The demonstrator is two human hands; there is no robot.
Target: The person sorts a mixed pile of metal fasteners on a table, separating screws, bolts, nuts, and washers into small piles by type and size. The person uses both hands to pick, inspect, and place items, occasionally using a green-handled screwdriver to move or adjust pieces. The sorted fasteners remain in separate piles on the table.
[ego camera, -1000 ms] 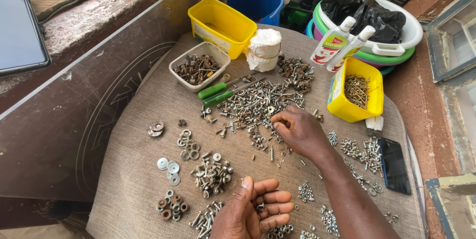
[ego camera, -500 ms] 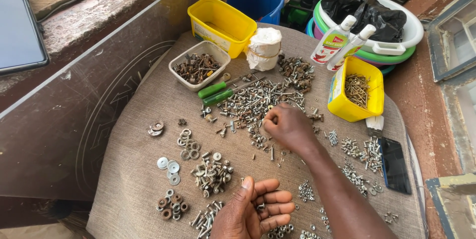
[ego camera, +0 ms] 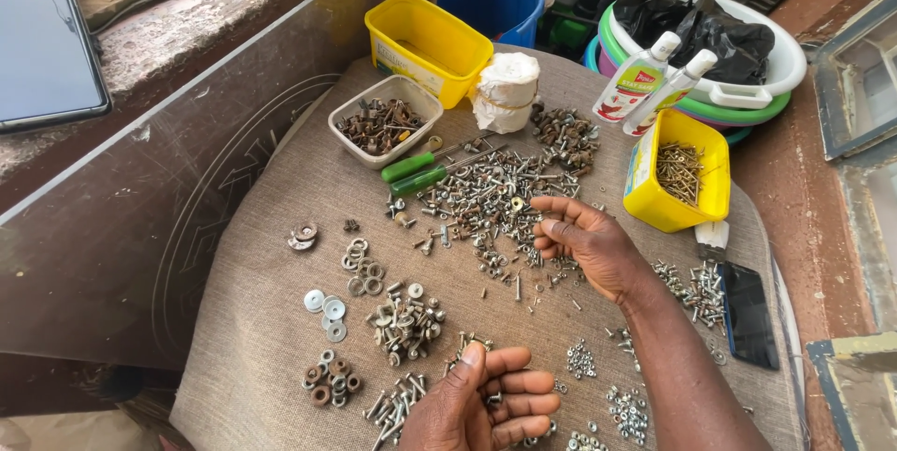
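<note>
Right hand (ego camera: 589, 243) reaches over the cloth-covered round table (ego camera: 252, 320), fingers loosely curled with the tips drawn close together at the edge of the big heap of mixed screws and bolts (ego camera: 495, 194); whether a screw is pinched between them cannot be made out, since the pieces are too small. Left hand (ego camera: 486, 404) lies near the bottom edge, palm up, fingers bent inward over a few small bits of hardware; its wrist is cut off by the frame, and what it cups is mostly hidden.

From the single head view, sorted groups lie apart on the cloth: flat washers (ego camera: 327, 306), rusty nuts (ego camera: 327, 384), a pile of bolts (ego camera: 404, 320), tiny nuts (ego camera: 581, 357). Two green-handled screwdrivers (ego camera: 416, 173) lie beside the heap, their shafts lost among the screws. A white tray of rusty hardware (ego camera: 381, 126) sits beyond them, next to an empty yellow tub (ego camera: 425, 44) and a white roll (ego camera: 505, 88). A yellow tub of thin nails (ego camera: 677, 175) stands to the right, with two white bottles (ego camera: 654, 85) behind it. A dark phone (ego camera: 747, 311) lies at the table's right rim.
</note>
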